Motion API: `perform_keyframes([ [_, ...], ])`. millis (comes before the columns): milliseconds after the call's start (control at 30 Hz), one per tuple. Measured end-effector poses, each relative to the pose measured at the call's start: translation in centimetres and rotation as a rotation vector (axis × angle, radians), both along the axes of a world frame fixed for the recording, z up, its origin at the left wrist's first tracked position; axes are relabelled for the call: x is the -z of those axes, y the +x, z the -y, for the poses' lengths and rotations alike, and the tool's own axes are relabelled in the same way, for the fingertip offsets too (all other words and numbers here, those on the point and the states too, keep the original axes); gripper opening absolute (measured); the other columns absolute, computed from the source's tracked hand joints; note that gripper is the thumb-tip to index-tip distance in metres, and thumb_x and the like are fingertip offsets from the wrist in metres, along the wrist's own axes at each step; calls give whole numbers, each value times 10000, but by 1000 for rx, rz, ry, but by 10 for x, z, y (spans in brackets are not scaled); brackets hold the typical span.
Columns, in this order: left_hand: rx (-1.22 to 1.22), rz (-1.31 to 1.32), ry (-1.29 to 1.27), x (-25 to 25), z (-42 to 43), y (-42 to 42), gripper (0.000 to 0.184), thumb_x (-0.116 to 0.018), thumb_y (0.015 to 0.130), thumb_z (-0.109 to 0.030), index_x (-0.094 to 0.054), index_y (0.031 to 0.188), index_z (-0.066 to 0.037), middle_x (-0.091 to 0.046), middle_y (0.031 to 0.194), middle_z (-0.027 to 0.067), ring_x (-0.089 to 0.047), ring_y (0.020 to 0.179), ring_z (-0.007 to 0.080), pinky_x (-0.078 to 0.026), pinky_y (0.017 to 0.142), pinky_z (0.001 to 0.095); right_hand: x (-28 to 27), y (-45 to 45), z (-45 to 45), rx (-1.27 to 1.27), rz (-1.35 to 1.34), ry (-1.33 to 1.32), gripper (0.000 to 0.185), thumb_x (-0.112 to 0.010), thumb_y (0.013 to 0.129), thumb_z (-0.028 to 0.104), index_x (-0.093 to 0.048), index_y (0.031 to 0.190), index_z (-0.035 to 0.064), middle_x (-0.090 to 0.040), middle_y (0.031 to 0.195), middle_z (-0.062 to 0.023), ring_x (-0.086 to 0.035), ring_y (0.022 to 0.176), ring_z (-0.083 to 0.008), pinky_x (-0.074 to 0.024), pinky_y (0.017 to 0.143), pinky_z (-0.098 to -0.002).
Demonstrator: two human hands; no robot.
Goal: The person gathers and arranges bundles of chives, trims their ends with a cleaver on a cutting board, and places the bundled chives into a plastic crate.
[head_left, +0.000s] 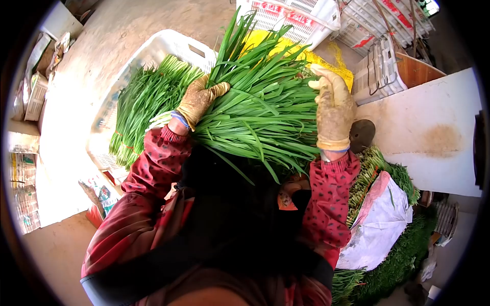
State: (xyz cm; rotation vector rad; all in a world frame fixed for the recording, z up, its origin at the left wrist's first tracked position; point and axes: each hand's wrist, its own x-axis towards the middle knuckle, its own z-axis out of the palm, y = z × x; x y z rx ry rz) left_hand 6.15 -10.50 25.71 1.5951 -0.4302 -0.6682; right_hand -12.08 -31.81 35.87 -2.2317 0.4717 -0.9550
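Observation:
A large spread of garlic chives (255, 112) lies across my lap, its long green leaves fanning up and to the right. My left hand (196, 102), in a soiled yellowish glove, is closed on the chives at their left side, with the thumb laid over the leaves. At the right end of the leaves, my right hand (335, 109) is raised in a similar glove, its fingers loosely bent and apart. I see nothing held in it. Left of the chives stands a white plastic crate (168, 43) with tied bundles of chives (148, 97) inside.
Yellow netting (334, 66) and a white crate (306, 20) lie beyond the chives. A white panel (423, 132) stands to the right. More bundles (365, 188), partly under a white sack (380, 224), are beside me at lower right.

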Motion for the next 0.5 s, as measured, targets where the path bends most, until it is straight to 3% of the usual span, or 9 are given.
perform_keyframes([
  [33, 51, 6, -21, -5, 0, -5, 582, -755, 845, -286, -536, 1255, 64, -681, 1039, 137, -633, 886, 173, -516, 768, 303, 0, -1, -18, -133, 40, -77, 222, -575, 918, 38, -636, 1127, 81, -703, 1040, -97, -696, 864, -208, -550, 795, -308],
  [100, 309, 101, 35, -25, 1, -9, 793, -821, 770, -305, -434, 1360, 58, -658, 1128, 179, -635, 1000, 206, -501, 845, 302, 23, 2, -62, -248, -115, -389, 182, -614, 855, 133, -661, 1031, 136, -669, 877, -71, -665, 774, -241, -534, 692, -380],
  [133, 346, 380, 117, -23, -1, -12, 816, -831, 745, -304, -433, 1364, 48, -658, 1129, 192, -635, 1022, 218, -494, 863, 305, 22, 5, -80, -337, -537, -445, 209, -600, 897, 177, -651, 1097, 148, -669, 912, -67, -650, 829, -281, -515, 740, -393],
  [167, 378, 661, 195, -21, -3, -16, 839, -842, 720, -304, -432, 1368, 39, -658, 1131, 205, -636, 1044, 231, -488, 881, 309, 46, 9, -86, -341, -578, -483, 247, -622, 858, 172, -639, 1102, 137, -653, 953, -73, -635, 834, -301, -507, 785, -430],
  [233, 358, 618, 171, -17, 0, -15, 792, -844, 678, -259, -491, 1323, 33, -679, 1060, 213, -664, 992, 256, -508, 838, 327, 64, 11, -92, -275, -545, -433, 322, -623, 866, 201, -603, 1182, 141, -630, 1119, -90, -628, 903, -310, -511, 801, -419],
  [300, 240, 367, 306, -15, 0, -2, 668, -817, 682, -202, -559, 1246, 45, -698, 953, 202, -683, 884, 246, -522, 776, 340, 71, 6, -108, -199, -520, -311, 403, -619, 877, 229, -555, 1267, 152, -586, 1236, -98, -619, 938, -316, -520, 813, -409],
  [333, 198, 422, 298, -12, 0, 6, 548, -791, 697, -152, -606, 1168, 58, -704, 883, 182, -678, 796, 213, -529, 720, 336, 75, 6, -116, -212, -583, -264, 445, -615, 887, 245, -525, 1316, 169, -578, 1261, -95, -618, 942, -309, -535, 796, -395],
  [367, 169, 287, 139, 4, 1, 15, 479, -775, 719, -112, -617, 1137, 61, -707, 898, 157, -660, 790, 176, -525, 717, 316, 83, 5, -126, -192, -570, -315, 450, -608, 894, 249, -521, 1330, 180, -593, 1234, -80, -629, 908, -303, -543, 759, -394],
  [500, 134, 17, 41, 5, 2, 27, 431, -790, 713, -81, -640, 1097, 47, -706, 958, 88, -638, 816, 165, -515, 742, 304, 100, -1, -149, -173, -621, -292, 453, -583, 916, 248, -506, 1358, 184, -617, 1201, -50, -640, 851, -290, -557, 691, -385],
])
